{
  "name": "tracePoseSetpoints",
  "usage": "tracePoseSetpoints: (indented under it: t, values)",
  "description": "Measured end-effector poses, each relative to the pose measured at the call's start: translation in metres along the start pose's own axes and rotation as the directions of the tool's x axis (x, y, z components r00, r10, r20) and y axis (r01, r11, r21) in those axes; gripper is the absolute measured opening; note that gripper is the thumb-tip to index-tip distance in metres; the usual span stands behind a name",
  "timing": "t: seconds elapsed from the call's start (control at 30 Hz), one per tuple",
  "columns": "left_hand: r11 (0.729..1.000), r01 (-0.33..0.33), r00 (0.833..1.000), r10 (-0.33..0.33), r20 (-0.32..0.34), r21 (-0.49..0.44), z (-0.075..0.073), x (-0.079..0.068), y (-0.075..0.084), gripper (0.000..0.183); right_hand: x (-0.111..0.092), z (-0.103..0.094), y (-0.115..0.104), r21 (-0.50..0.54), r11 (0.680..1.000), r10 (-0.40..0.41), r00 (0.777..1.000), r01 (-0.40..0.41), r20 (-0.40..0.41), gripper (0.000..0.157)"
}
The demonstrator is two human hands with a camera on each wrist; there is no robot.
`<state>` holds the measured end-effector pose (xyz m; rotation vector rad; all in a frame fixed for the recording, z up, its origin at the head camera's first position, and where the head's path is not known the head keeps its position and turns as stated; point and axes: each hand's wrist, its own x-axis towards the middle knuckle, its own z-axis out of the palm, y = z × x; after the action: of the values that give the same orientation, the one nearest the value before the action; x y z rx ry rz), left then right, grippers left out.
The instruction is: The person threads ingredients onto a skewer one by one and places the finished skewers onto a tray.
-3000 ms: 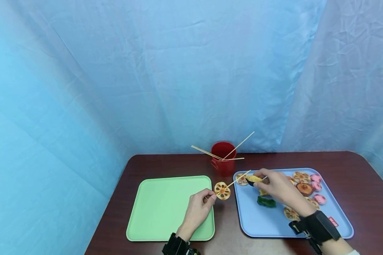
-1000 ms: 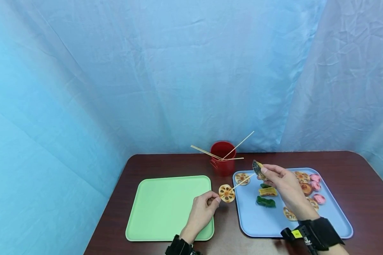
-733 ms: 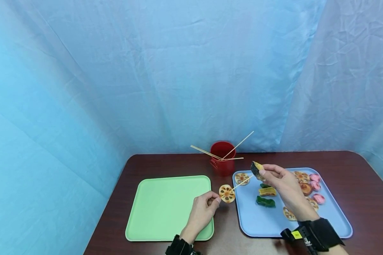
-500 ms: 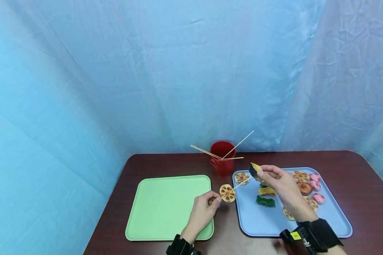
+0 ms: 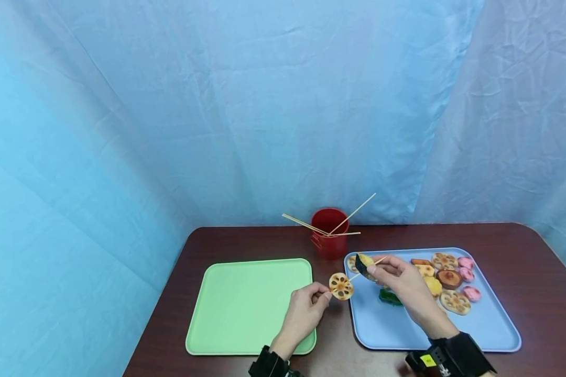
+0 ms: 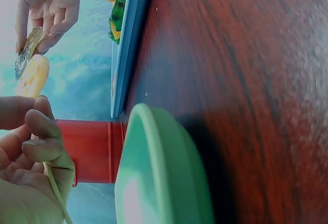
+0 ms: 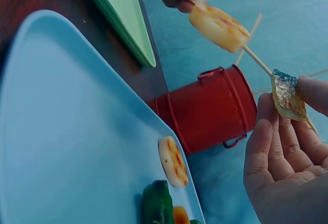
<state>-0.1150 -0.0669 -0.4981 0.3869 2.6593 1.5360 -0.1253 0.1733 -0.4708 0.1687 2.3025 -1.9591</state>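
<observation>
Both hands (image 5: 306,310) (image 5: 401,285) abv brn tbl (image 5: 523,272), drape (image 5: 283,115) bhd.

No legible lettering or numbers.

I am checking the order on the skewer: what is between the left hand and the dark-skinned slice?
In the right wrist view, the lotus root slice and then a short bare stretch of skewer lie between them.

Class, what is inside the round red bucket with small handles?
Thin pale wooden skewers lean out of the red bucket, fanning past its rim. Its near wall covers their lower ends and the bottom.
</observation>
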Motion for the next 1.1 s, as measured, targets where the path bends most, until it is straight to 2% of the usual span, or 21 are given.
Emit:
tracePoseSetpoints:
  t: [0.4, 0.8, 1.1]
  values:
    - [0.999, -0.032, 0.999, 0.032, 0.0, -0.007, 0.001, -0.002, -0.001, 0.017, -0.004, 0.014, 0.003, -0.045, 0.997, 0.058, 0.998, -0.058, -0.001, 0.064]
    - [1.0, -0.028, 1.0, 0.028, 0.004, -0.005, 0.001, -0.002, -0.001, 0.016, -0.003, 0.022, 0.004, -0.043, 0.998, 0.055, 0.998, -0.055, 0.017, 0.066]
    - [0.999, -0.045, 0.999, 0.045, -0.023, -0.007, -0.002, -0.003, -0.003, 0.013, 0.0, 0.01, 0.002, -0.06, 0.998, 0.027, 0.998, -0.024, 0.051, 0.057]
